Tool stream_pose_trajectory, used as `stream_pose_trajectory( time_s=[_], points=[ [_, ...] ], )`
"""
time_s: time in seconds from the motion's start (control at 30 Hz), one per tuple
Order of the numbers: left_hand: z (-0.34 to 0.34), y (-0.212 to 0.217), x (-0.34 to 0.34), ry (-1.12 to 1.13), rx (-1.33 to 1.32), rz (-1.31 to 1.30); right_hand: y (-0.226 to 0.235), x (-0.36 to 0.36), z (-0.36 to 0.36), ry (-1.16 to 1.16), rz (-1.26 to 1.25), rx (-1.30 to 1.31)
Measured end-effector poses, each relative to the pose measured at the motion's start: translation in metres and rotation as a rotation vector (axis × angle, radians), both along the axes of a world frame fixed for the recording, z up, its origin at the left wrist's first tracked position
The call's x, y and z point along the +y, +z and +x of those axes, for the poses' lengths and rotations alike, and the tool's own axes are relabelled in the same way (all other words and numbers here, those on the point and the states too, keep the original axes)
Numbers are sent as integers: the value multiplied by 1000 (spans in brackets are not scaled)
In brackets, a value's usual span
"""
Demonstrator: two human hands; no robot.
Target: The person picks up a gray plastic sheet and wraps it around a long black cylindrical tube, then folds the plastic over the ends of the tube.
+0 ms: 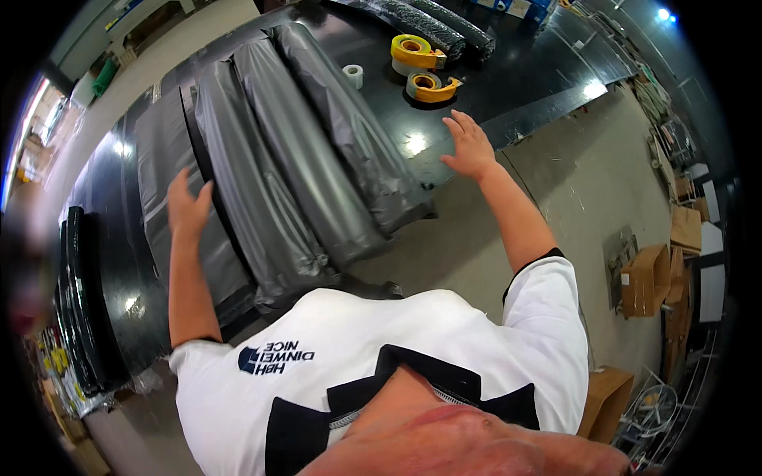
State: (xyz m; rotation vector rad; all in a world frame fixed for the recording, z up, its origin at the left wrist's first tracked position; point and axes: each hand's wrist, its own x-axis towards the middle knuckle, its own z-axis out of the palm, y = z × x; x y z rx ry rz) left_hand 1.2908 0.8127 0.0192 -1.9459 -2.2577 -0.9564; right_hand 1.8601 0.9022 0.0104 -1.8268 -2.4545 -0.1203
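Observation:
Three long grey plastic-wrapped rolls (298,147) lie side by side on the black table (325,24), their near ends reaching past its front edge. To their left is a flatter grey plastic-covered piece (163,147). My left hand (187,208) is over that flatter piece, fingers apart and holding nothing; whether it touches the plastic I cannot tell. My right hand (470,149) hovers open by the front edge, right of the rolls, with nothing in it. Beyond it sit two yellow tape dispensers (431,87) with tape rolls in them. A small white roll (353,75) stands left of the dispensers.
Black film-wrapped rolls (421,28) lie at the table's far side. More dark rolls (79,297) rest at the left end. Cardboard boxes (647,282) stand on the floor at right. A blurred shape (32,254) shows at the left rim.

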Motion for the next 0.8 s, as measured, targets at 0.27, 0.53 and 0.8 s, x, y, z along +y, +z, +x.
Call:
stream_pose_trajectory(
  time_s=[0.27,0.53,0.8],
  points=[
    [291,36,195,-683,280,55,-28,104,52,202,19,192],
    [423,-2,412,-723,729,-52,-63,213,32,255,16,118],
    [456,-50,515,-927,731,-413,-106,273,71,521,-1,-26]
  ],
)
